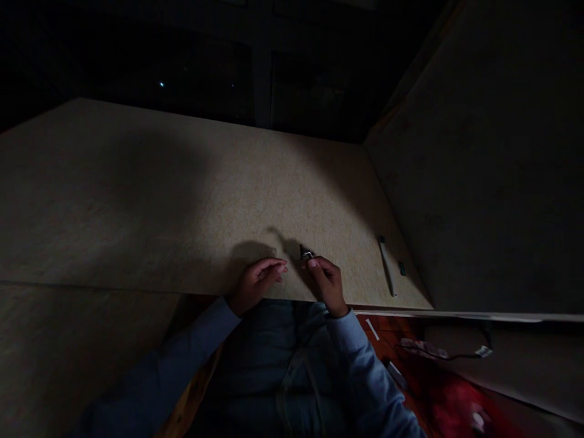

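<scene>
My right hand [329, 285] pinches a small binder clip [306, 253] between thumb and fingertips, just above the table near its front edge. Its black body and a shiny metal wire handle show; the rest is covered by the fingers. To the left of it, my left hand [256, 282] is loosely curled, fingertips pointing at the clip but apart from it. I see nothing in this hand. Dim light leaves the small details unclear.
The pale speckled table [255, 188] meets a dark panel [483, 182] on the right. A light-coloured pen-like stick [387, 267] and a small dark green piece [402, 268] lie near that side. Below right, a cable [449, 357] and red cloth [456, 395] are visible.
</scene>
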Tool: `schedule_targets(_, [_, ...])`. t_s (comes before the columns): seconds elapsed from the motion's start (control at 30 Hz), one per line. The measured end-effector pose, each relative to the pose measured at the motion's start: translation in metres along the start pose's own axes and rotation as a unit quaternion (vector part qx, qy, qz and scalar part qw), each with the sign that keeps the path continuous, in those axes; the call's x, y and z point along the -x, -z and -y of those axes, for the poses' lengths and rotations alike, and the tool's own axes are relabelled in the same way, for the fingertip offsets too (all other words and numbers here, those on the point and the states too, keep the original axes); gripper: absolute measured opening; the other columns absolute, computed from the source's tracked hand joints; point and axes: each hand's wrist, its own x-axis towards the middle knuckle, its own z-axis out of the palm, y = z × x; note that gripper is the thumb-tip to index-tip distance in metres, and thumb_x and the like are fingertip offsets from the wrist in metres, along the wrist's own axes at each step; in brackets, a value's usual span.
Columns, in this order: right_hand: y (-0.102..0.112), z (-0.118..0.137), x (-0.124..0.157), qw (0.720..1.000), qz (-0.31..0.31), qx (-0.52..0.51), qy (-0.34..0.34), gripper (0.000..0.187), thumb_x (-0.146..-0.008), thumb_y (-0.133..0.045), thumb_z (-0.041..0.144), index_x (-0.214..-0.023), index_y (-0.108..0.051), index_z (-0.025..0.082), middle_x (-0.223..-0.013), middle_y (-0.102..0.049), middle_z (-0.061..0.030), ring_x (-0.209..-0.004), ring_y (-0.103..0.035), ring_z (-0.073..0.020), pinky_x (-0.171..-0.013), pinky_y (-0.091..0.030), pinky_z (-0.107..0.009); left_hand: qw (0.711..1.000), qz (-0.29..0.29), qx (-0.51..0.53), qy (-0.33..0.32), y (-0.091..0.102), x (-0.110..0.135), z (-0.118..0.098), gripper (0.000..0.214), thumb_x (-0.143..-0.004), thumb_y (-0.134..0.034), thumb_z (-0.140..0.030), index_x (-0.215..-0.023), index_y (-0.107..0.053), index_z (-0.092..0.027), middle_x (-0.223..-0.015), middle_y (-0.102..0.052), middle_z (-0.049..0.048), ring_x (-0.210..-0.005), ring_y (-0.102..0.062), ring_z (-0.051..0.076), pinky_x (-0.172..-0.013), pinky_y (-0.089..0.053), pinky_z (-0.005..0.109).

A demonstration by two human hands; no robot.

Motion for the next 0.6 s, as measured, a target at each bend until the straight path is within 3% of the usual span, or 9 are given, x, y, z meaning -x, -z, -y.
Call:
schedule_targets(0.13, [-0.0008, -0.0003, 0.0004, 1.000, 0.010, 0.017, -0.007, 0.043, -0.091, -0.059, 0.055, -0.075, -0.071, 0.017, -0.062, -0.057, -0.0016, -0.059, -0.049, -0.0134, -0.056, -0.038, -0.025, 0.996, 0.016, -0.088, -0.029, -0.0004, 0.0009, 0.0044, 0.029, -0.089, -0.062, -0.039, -0.100, -0.073, -0.015, -0.085, -0.075, 0.0061, -0.074, -0.069, 0.015, -0.070, -0.056, 0.025])
schedule_targets(0.27, [-0.0016, 0.0032, 0.0000, 0.999, 0.015, 0.028, -0.003, 0.044, -0.091, -0.058, 0.056, -0.074, -0.069, 0.017, -0.063, -0.057, -0.0018, -0.060, -0.049, -0.0133, -0.056, -0.039, -0.025, 0.985, 0.023, -0.155, -0.069, 0.0004, 0.0009, 0.0075, 0.025, -0.091, -0.059, -0.036, -0.099, -0.075, -0.018, -0.092, -0.076, 0.0062, -0.083, -0.070, 0.017, -0.074, -0.056, 0.025])
schedule_targets(0.6, [-0.0026, 0.0038, -0.0010, 0.999, 0.027, 0.034, -0.003, 0.043, -0.091, -0.058, 0.054, -0.071, -0.065, 0.016, -0.060, -0.050, 0.0001, -0.058, -0.044, -0.0122, -0.056, -0.036, -0.025, 0.980, 0.029, -0.175, -0.087, 0.0010, -0.0002, 0.0096, 0.025, -0.093, -0.057, -0.034, -0.100, -0.076, -0.019, -0.094, -0.076, 0.0055, -0.085, -0.071, 0.017, -0.075, -0.055, 0.024])
